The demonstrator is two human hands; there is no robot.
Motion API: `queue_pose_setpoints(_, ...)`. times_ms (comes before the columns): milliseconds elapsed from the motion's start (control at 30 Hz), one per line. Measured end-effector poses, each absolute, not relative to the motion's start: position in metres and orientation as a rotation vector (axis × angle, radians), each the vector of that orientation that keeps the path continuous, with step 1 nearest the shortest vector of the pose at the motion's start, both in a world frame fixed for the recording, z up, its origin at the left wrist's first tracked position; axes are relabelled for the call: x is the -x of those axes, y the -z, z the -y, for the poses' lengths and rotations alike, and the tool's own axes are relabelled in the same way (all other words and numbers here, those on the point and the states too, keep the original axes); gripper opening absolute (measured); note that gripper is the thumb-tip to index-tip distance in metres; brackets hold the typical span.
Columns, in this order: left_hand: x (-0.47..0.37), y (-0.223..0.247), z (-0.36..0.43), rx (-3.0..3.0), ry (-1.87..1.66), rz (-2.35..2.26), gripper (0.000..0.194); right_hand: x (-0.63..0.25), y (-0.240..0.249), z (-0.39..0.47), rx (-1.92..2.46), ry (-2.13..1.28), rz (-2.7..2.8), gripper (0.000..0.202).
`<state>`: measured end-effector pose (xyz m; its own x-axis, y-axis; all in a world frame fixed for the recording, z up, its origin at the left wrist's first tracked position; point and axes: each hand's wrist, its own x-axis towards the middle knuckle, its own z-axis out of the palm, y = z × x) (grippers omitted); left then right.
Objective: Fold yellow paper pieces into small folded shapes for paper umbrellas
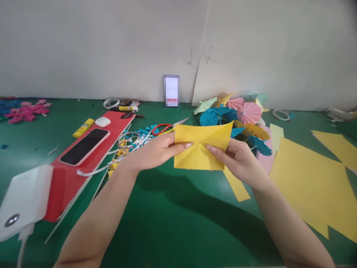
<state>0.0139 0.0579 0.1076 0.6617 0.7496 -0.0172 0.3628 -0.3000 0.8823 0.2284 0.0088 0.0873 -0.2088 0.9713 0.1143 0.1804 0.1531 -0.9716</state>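
Bare forearms [100, 219] reach in from the near side over a green table [178, 230], and between them a creased yellow paper [199, 151] is held up off the tabletop. Left hand [170, 149] and right hand [238, 160] are both clamped on it, one at each side, thumbs pressed on the near face and fingers behind. At near left is a white power bank [28, 197], next to a red board [69, 190] bearing a phone [85, 147]. Beyond the left hand, scissors [162, 129] lie by paper scraps [142, 136]; umbrellas [249, 112] are heaped far right of the paper, with yellow sheets [312, 182] at right.
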Motion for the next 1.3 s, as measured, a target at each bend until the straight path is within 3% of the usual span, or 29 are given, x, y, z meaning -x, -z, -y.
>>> queue_pose_setpoints(267, -0.008, -0.11, -0.057, -1.929, -0.626, -0.722, 0.028, -0.236, -0.103, -0.003, 1.014, -1.334, 1.537, 0.022)
queue_pose_setpoints(433, 0.011, -0.118, -0.061, -1.965, -0.448, -0.622, 0.035, -0.245, -0.106, -0.002, 0.854, -1.478, 1.606, 0.022)
queue_pose_setpoints(567, 0.028, -0.126, -0.062, -1.966, -0.28, -0.495, 0.045, -0.245, -0.106, 0.0, 0.808, -1.326, 1.745, 0.033)
queue_pose_setpoints(767, 0.012, -0.134, -0.049, -1.988, -0.375, -0.684, 0.032, -0.241, -0.102, 0.001, 0.706, -1.205, 2.008, 0.047)
queue_pose_setpoints(1067, -0.016, -0.124, -0.039, -2.22, -0.254, -0.77, 0.034, -0.238, -0.101, 0.0, 0.63, -1.045, 2.246, 0.047)
queue_pose_setpoints(1300, -0.014, -0.126, -0.037, -2.224, -0.334, -0.761, 0.018, -0.24, -0.103, 0.004, 0.654, -1.011, 2.297, 0.045)
